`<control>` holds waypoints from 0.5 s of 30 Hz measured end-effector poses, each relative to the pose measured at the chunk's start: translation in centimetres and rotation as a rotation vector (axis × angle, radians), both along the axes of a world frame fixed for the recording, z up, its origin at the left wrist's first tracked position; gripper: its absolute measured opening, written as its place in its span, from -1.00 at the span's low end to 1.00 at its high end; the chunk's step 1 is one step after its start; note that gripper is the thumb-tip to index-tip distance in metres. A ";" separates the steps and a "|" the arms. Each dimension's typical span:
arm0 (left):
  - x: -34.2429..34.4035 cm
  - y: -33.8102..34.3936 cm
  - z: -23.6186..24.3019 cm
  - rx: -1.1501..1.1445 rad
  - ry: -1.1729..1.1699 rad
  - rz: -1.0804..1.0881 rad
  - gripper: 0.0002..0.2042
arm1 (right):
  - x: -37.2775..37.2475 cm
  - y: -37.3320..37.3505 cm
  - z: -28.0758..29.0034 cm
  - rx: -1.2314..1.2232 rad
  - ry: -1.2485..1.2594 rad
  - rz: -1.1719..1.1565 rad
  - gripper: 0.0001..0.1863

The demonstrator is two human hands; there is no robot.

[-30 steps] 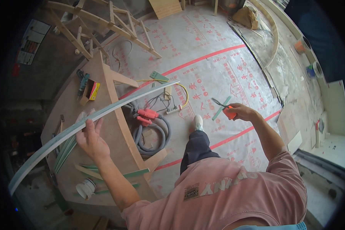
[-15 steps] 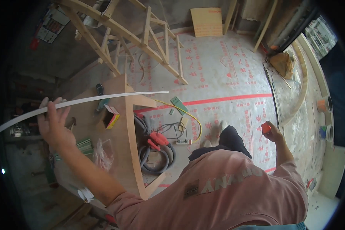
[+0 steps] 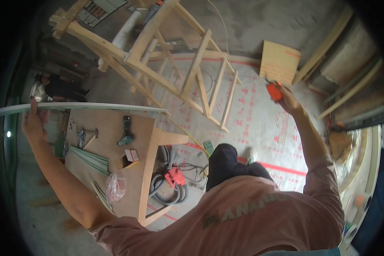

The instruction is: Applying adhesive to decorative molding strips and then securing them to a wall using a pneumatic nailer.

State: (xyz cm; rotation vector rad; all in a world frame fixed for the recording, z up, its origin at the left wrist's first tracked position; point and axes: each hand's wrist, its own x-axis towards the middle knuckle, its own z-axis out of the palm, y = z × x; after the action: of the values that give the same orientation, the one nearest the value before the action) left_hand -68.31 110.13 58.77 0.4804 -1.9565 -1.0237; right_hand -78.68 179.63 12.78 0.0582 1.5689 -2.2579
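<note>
My left hand grips a long, thin white strip with a greenish edge. It lies crosswise above the far end of the wooden worktable, its right end pointing toward the timber frame. Out to the right, my right hand is raised and closed around a small orange-red tape measure. On the worktable are a dark green cordless drill, a small red-and-white box, a hammer, several pale green strips and a clear plastic bag.
A tall timber frame stands ahead. Beside the table lie a grey hose, a red fitting and loose cables. A cardboard sheet leans on the far wall. Another person in dark clothing is at the far left.
My right hand has lifted and moved forward with the tape measure. The strip now lies lower across the view, tilting down to the right, and the camera view has shifted; another person now shows.
</note>
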 end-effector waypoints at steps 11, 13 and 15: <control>-13.7 -13.7 7.2 -0.075 -0.120 0.216 -0.63 | -23.5 -31.5 25.9 0.199 1.186 0.173 -0.36; -15.5 -16.8 10.5 -0.121 -0.183 0.228 -0.60 | -26.4 -37.9 27.0 0.229 1.380 0.188 -0.38; -18.3 -18.8 13.6 -0.167 -0.194 0.232 -0.49 | -29.9 -43.5 28.6 0.295 1.547 0.311 -0.43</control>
State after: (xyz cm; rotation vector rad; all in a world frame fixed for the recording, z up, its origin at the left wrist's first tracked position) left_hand -86.65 91.35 72.37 0.7162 -2.0777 -0.6822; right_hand -108.61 136.14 41.34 -2.0648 2.1932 -1.6383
